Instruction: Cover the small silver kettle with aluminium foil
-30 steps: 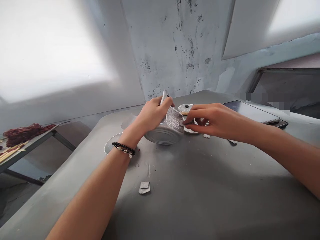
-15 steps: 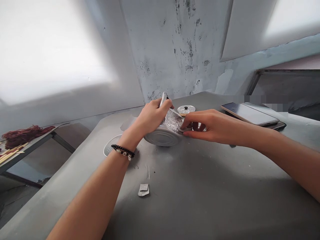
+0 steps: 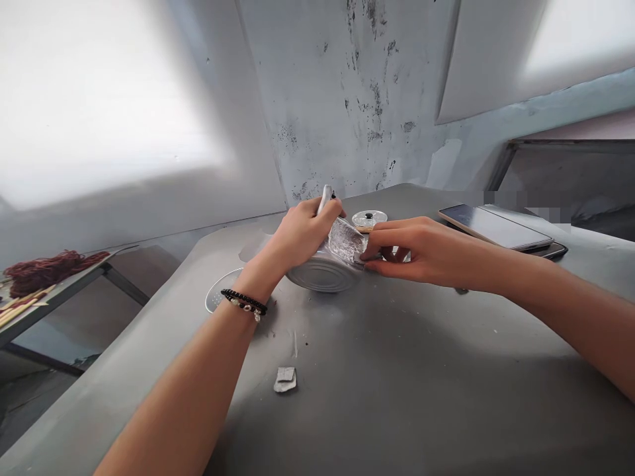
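Blown-out glare upper left, softly shadowed table (image 3: 377, 390)

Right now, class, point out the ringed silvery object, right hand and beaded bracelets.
Ringed silvery object (image 3: 323, 276): head view, its ringed face.
Right hand (image 3: 415, 248): head view, middle of hand.
Beaded bracelets (image 3: 245, 298): head view, dark beads.

No words, numbers or signs can be read here. The phone (image 3: 506, 227) has a shiny screen, and I can't make out any letters on it. The bottom of the metal pot (image 3: 322, 276) shows only rings. The black marks on the wall (image 3: 376, 99) are spots, not writing.
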### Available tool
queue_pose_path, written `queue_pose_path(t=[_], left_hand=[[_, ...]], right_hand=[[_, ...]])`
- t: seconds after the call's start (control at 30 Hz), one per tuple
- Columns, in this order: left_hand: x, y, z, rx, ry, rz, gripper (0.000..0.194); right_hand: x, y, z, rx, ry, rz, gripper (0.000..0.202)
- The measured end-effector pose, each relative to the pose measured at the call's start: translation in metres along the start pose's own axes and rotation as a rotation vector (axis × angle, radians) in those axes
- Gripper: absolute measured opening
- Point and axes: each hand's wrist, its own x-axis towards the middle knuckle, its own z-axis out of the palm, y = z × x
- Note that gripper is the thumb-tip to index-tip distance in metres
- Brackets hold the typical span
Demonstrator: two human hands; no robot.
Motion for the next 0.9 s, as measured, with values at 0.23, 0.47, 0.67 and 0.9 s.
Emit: queue_pose_path(t=[0.23,0.47,0.67,0.9], left_hand=[[-0.0006,-0.0001,-0.0006,-0.025,-0.001,-0.026,0.047],[0.0011,-0.0047,-0.0004,-0.061,0.003,-0.016,0.045],[0.0011,-0.0069,-0.0006,-0.068,0.012,-0.009,0.044],[-0.0002,-0.0065,-0.0008,-0.075,0.008,-0.003,0.046]], right_hand=[[-0.0008,0.0004,0.0030,-0.033,-0.013,0.041,0.012],[-0.0006,-0.0028,0.0031,-0.050,-0.010,0.025,0.011],[-0.0003,-0.0053,0.0043,-0.047,0.029,-0.017,0.013],[-0.0002,-0.0016,0.0042,-0.068,0.056,-0.014,0.016]])
